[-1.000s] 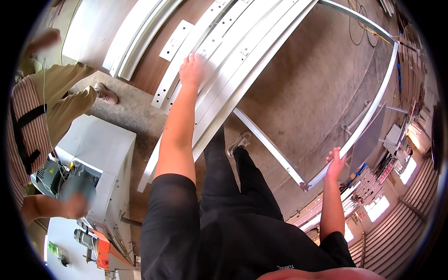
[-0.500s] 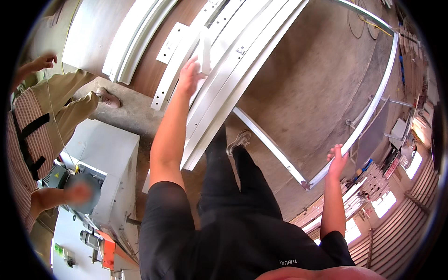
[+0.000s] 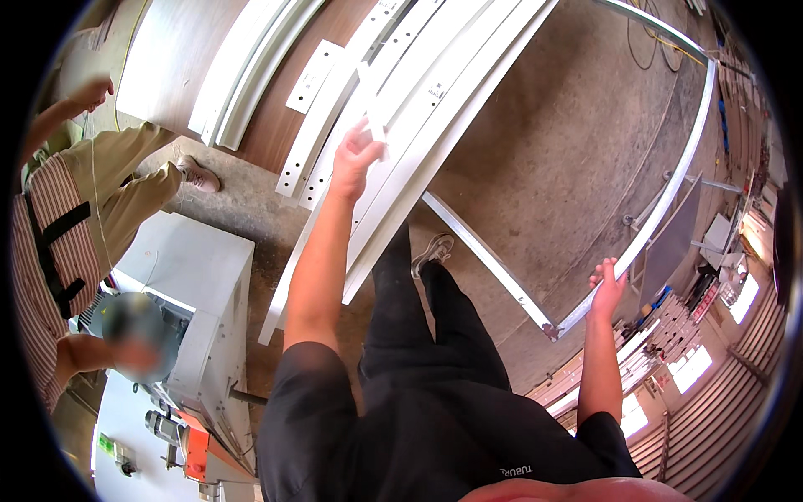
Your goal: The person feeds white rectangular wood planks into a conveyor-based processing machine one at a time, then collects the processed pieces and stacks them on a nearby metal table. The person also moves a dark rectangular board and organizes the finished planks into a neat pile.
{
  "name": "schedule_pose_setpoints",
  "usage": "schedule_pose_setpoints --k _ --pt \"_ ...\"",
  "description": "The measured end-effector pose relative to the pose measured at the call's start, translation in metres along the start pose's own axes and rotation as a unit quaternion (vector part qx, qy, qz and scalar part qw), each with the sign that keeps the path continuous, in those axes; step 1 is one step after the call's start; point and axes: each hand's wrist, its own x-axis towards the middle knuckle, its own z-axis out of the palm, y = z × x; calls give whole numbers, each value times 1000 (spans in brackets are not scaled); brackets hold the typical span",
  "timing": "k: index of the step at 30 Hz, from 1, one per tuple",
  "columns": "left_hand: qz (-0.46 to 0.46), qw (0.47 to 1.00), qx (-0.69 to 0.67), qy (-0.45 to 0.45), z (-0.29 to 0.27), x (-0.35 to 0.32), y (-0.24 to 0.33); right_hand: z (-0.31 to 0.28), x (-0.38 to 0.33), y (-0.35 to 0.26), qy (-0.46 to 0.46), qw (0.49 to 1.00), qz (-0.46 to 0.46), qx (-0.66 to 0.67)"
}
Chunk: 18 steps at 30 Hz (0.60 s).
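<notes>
Your left hand (image 3: pixel 355 157) gripped a short white strip (image 3: pixel 374 107) above the stacked white profiles (image 3: pixel 418 109); your right hand (image 3: pixel 606 289) closed around the frame (image 3: pixel 661 201) rail near its corner. Held one-handed, the frame risked twisting, slipping, or swinging toward the nearby person (image 3: pixel 75 217).

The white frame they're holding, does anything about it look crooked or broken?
No damage shows. The white frame stands tilted on the concrete floor, steadied at its corner by the right hand, while the left hand grips a white profile strip. Its curved edges are only lens distortion.
</notes>
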Motion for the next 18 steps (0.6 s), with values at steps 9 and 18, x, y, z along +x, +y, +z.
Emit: schedule_pose_setpoints --k 9,18 --pt "270 823 467 177 21 -21 36 0 0 1 16 1000 4 -6" --pt "400 781 455 152 32 -36 48 -1 0 2 18 1000 4 -8"
